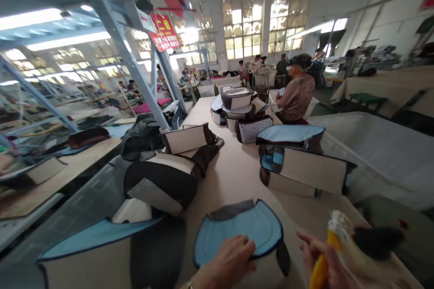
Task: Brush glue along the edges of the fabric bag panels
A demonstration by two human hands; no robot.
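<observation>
In front of me on the table lies a partly sewn bag (237, 230) with a light-blue panel, dark edging and a pale side. My left hand (233, 255) is at its near edge, fingers curled over the blue panel. To its right, my right hand (327, 257) is wrapped around a yellow-handled brush (320, 271) with a whitish, frayed tip pointing up. The brush is apart from the bag. Some of my right hand's fingers are blurred or cut off by the lower edge.
Another blue-and-black bag piece (88, 253) lies at left, below a black-and-white one (161, 180). More pieces (308, 169) line the table's right side and a stack (237, 99) stands farther back. A blue metal frame (125, 45) rises at left. A seated person (296, 92) is beyond.
</observation>
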